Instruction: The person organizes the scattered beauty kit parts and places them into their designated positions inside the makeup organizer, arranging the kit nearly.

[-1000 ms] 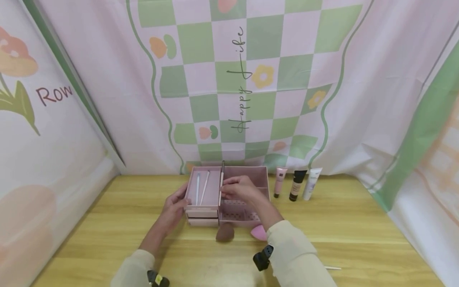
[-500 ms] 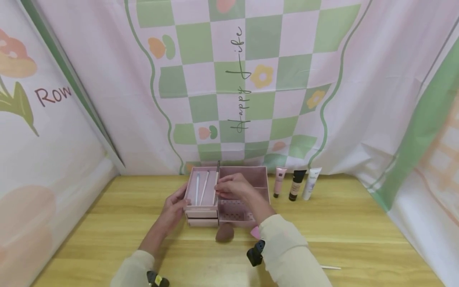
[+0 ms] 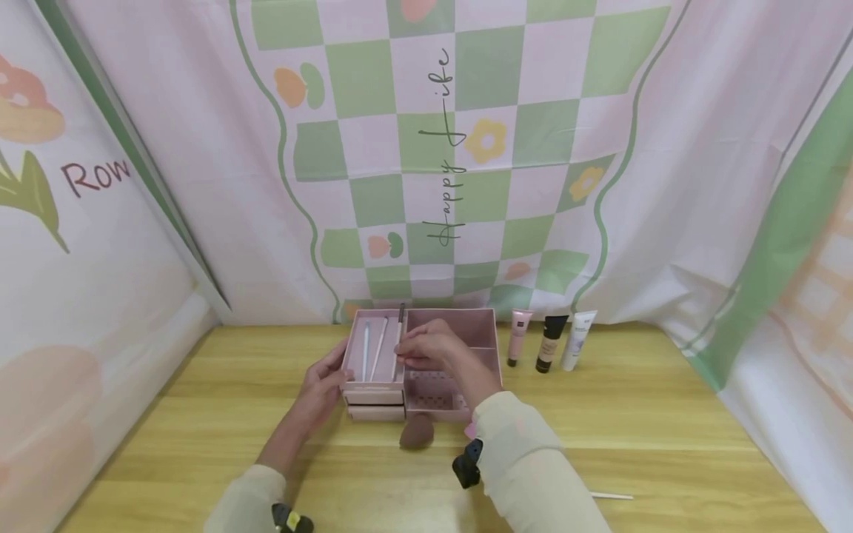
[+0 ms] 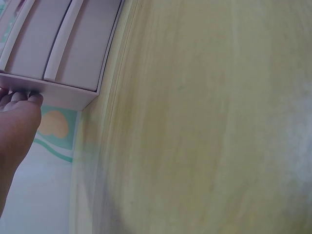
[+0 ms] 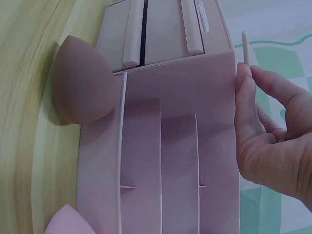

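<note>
A pink makeup organizer stands at the back of the table, with drawers stacked under its left top tray. My left hand holds its left side, thumb at the front corner and fingertips against the side wall in the left wrist view. My right hand pinches a thin makeup brush, pale in the handle and dark at the far end, over the tray's right edge. The handle tip juts past the fingers in the right wrist view. Two slender sticks, one light blue and one white, lie in the tray.
A brown makeup sponge sits before the organizer, and a pink sponge lies to its right. Three cosmetic tubes stand at the right: pink, black-capped beige and white. A white stick lies near the right sleeve.
My right hand has moved left with the brush, from the organizer's middle divider to the tray's right side. The left hand stays where it was.
</note>
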Demonstrator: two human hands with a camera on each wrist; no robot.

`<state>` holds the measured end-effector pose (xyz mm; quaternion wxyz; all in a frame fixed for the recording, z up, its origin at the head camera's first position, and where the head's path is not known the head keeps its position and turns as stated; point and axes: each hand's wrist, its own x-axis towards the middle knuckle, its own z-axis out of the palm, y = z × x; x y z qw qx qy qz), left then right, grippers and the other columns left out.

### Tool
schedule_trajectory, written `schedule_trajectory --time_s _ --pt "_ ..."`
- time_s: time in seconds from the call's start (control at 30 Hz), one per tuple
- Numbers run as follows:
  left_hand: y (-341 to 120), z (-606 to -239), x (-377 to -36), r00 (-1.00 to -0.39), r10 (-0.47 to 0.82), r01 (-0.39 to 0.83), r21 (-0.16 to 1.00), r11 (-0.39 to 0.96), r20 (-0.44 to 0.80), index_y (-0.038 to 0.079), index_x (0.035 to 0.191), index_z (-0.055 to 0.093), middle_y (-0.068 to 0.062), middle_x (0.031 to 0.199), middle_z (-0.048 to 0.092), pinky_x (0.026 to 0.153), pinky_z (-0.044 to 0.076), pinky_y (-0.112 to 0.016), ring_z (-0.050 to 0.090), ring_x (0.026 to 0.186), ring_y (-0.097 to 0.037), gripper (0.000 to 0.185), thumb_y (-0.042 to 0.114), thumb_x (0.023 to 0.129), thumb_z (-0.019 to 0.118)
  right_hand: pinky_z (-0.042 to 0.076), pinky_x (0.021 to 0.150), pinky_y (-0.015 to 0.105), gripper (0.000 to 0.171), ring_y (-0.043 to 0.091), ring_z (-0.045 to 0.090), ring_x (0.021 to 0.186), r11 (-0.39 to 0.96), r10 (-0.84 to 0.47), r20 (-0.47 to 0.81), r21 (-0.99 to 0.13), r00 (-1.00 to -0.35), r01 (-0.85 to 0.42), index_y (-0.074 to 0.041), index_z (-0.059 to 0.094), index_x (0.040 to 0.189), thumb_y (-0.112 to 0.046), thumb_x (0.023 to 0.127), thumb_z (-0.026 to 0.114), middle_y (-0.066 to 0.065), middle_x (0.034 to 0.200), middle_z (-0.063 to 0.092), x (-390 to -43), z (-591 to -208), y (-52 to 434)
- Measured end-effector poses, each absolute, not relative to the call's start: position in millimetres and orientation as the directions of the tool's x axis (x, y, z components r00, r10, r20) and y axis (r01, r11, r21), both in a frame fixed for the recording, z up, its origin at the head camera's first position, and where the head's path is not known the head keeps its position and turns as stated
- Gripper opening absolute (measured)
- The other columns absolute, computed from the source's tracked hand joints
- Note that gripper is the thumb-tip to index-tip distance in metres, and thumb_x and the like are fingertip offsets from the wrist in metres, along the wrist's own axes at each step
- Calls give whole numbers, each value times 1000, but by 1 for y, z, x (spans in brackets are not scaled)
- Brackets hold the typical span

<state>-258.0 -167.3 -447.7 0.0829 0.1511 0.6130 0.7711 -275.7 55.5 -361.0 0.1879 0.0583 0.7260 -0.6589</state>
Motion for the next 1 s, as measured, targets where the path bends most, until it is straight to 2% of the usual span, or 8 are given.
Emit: schedule_trajectory --time_s 0.37,0.67,1.0 --pt "-167 -449 -257 -949 293 47 969 -243 120 -3 153 16 -20 164 11 104 41 -11 16 150 -34 71 -5 88 44 53 51 12 24 5 62 54 130 -137 -367 -927 -920 351 7 68 104 3 81 69 0 60 67 -277 -357 51" --pt "-167 -448 -258 -942 311 52 971 -235 125 -2 153 14 -20 165 8 105 39 -10 13 151 -34 71 -6 88 43 54 52 13 17 6 62 55 145 -121 -368 -925 -922 350 5 70 98 2 81 69 1 61 67 -278 -358 51" --pt "-166 -448 -258 -947 300 49 973 -226 117 -3 153 15 -19 165 9 104 39 -10 14 151 -34 71 -5 88 44 53 52 13 17 8 62 54 136 -111 -352 -932 -929 336 9 69 98 6 81 66 3 60 66 -276 -356 49"
